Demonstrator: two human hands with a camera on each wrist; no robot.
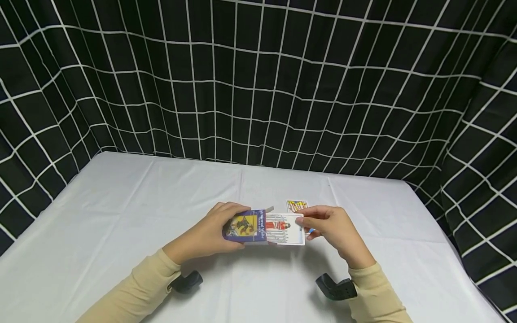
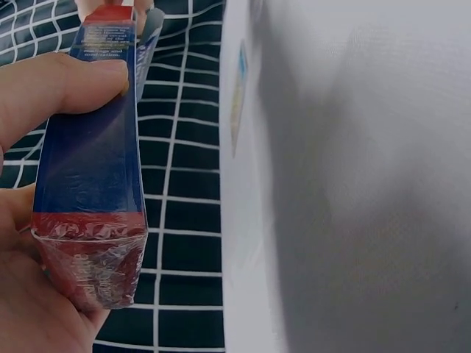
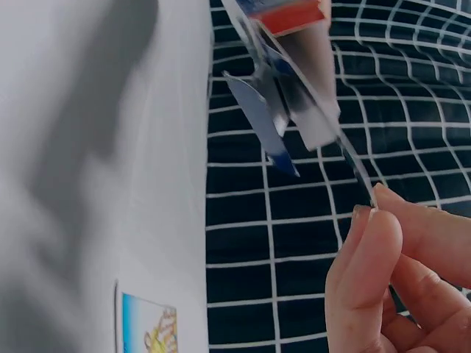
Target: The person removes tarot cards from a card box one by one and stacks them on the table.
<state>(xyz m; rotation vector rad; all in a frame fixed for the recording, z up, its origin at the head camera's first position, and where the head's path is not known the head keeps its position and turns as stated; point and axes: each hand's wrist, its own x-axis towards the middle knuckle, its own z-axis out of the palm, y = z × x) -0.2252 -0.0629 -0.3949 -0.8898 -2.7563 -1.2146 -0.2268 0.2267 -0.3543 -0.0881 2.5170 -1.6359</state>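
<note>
My left hand (image 1: 212,229) grips a blue tarot card box (image 1: 244,225) with a picture on its front, thumb along the near side. In the left wrist view, clear wrap shows on the red end of the box (image 2: 90,169). Out of the box's right end sticks a tarot card (image 1: 278,228) with a red-clad figure; whether more cards lie under it I cannot tell. My right hand (image 1: 333,229) pinches its outer edge between thumb and fingers. Seen from the right wrist, the card is a thin edge (image 3: 316,103) beside a loose box flap (image 3: 257,121).
Another tarot card (image 1: 296,205) lies on the white-clothed table (image 1: 181,184) behind and below my right hand, which partly covers it. Black curtains with a white grid (image 1: 258,89) stand around the back and sides. Each wrist wears a black camera mount (image 1: 337,287).
</note>
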